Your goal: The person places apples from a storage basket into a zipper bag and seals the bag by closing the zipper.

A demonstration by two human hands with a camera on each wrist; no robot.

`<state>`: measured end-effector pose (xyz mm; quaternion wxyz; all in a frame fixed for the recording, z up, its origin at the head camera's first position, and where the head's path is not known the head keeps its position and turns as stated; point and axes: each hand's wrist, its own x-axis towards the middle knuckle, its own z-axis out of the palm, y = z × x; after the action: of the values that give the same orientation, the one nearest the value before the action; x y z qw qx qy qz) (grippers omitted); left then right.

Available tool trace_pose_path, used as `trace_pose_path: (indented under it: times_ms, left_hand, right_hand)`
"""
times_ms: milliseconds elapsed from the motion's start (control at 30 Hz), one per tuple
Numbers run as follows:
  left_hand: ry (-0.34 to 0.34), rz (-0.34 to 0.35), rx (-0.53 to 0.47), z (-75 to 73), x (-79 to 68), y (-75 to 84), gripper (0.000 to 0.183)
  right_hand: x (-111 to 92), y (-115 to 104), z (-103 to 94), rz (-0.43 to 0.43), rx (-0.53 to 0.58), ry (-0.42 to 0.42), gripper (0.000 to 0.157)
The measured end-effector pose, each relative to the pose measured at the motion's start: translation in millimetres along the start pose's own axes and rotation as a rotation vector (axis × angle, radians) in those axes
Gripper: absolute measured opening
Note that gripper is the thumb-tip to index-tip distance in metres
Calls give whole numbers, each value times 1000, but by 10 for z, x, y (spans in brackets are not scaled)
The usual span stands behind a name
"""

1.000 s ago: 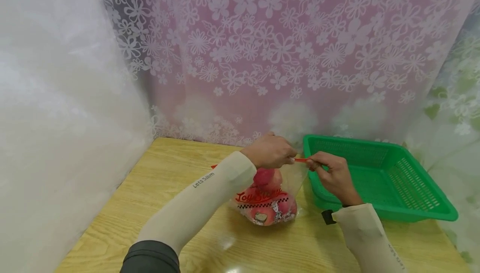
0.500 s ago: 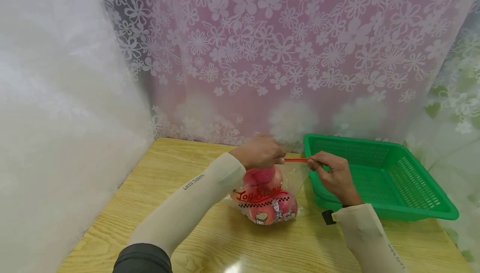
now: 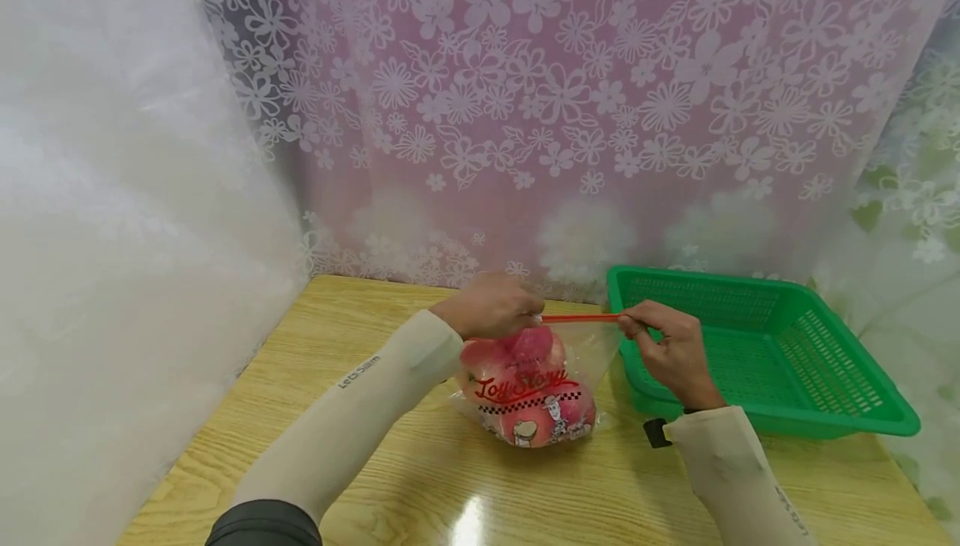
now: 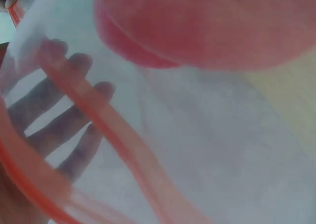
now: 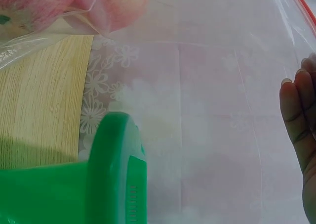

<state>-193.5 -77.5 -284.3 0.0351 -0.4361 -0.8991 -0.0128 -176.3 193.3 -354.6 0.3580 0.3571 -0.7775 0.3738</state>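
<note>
A clear zip bag (image 3: 525,413) with red "Toy Story" lettering stands on the table, holding several pink-red peaches (image 5: 121,6). Along its top runs a red zip strip (image 3: 581,318), stretched between both hands. My left hand (image 3: 491,306) pinches a small white slider (image 3: 538,318) on that strip, above the peaches. In the left wrist view, the fingers (image 4: 64,120) of that hand show through the clear plastic. My right hand (image 3: 670,346) pinches the strip's right end beside the basket. Left of the left hand, the strip is hidden by the hand and sleeve.
A green plastic basket (image 3: 765,363) with slotted sides stands at the right, right behind my right hand. The wooden table (image 3: 420,479) meets a pink floral curtain (image 3: 480,154) at the back. White sheeting (image 3: 135,237) hangs on the left.
My left hand has slid leftward along the zip strip with the slider, so a longer red stretch shows between the hands. My right hand has stayed nearly in place at the strip's end.
</note>
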Motion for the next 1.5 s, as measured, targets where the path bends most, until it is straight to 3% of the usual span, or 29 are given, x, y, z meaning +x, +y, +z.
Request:
trace_pose_path:
  times_ms: [633,867,1033,1233,1500]
  left_hand:
    - [23,-27,-8,50,-275,-156,18]
    - [37,-27,-44,75,-442,-301,16]
    - [25,-97,-72,122,-626,-463,17]
    - [36,-164,-35,175,-852,-629,18]
    - [51,-188,-67,190,-954,-668,16]
  right_hand:
    - [-30,-10,-50,7,-23,28,22]
    - [-51,22,-87,41,-26,41,23]
    - [-83,41,-101,33,-36,66,26]
    - [-135,64,-107,56,-36,80,25]
    - [-146,59,-116,91,-13,54,24]
